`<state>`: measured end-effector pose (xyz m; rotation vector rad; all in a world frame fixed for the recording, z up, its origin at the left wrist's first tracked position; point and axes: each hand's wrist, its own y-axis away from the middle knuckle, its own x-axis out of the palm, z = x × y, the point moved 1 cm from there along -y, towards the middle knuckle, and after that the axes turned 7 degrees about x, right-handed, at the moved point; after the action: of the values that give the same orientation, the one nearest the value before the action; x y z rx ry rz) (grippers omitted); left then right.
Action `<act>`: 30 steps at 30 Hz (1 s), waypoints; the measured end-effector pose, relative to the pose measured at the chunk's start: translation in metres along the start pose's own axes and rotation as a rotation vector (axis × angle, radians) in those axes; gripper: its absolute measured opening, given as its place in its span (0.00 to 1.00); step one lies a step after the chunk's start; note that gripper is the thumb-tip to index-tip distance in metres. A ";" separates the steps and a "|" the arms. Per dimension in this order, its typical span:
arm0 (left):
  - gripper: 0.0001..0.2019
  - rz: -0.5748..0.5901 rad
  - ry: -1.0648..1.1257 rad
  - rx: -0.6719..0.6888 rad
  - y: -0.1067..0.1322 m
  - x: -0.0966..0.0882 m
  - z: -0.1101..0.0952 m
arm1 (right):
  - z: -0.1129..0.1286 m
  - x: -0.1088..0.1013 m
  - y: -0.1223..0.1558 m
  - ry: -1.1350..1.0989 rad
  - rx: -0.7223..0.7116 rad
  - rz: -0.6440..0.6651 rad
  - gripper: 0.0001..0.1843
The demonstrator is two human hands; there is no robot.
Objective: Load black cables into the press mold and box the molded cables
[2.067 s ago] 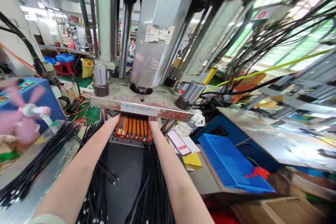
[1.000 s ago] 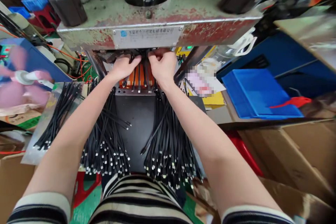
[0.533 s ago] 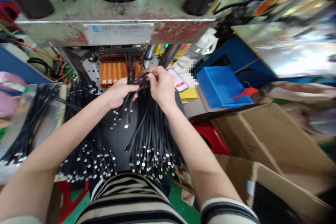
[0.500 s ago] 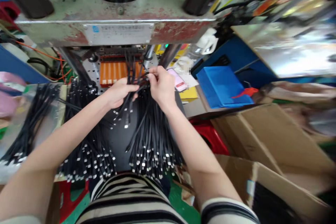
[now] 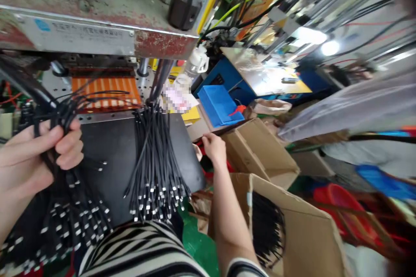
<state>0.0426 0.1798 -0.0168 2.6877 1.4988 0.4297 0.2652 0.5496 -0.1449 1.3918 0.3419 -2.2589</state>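
Note:
On the left, my left hand is closed around a bunch of black cables, whose loose ends fan upward and to the right. Below it lies a pile of similar cables with silvery connector tips. A second cable bundle rests on the black work surface, tips toward my body. Away to the right, beyond that surface's edge, my right hand has its fingers curled together. Whatever they may hold is hidden. Behind the cables sits an orange striped block in the press.
The press's heavy metal plate overhangs the orange block. A blue bin stands at the back right. Nearer, an open cardboard box contains black cables, with another cardboard box behind it.
My hands have parted: the left went left with the cables, the right moved right, away from the bunch. The view has swung to the right.

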 end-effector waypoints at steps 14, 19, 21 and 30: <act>0.14 -0.596 -0.828 0.282 0.067 -0.174 -0.048 | 0.294 0.101 0.130 0.030 -1.143 0.779 0.13; 0.32 -0.696 -1.651 -0.095 0.056 -0.210 0.011 | 0.309 0.120 0.146 0.128 -1.097 0.790 0.10; 0.35 -0.633 -1.863 -0.296 0.055 -0.209 0.035 | 0.305 0.117 0.152 0.185 -1.136 0.755 0.07; 0.28 -0.462 -1.877 0.118 0.007 -0.171 0.029 | 0.309 0.070 0.112 -0.099 -1.430 0.157 0.14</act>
<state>-0.0292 0.0354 -0.0816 1.2940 1.1153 -1.6353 0.0565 0.2999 -0.0627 0.4711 1.3720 -1.2717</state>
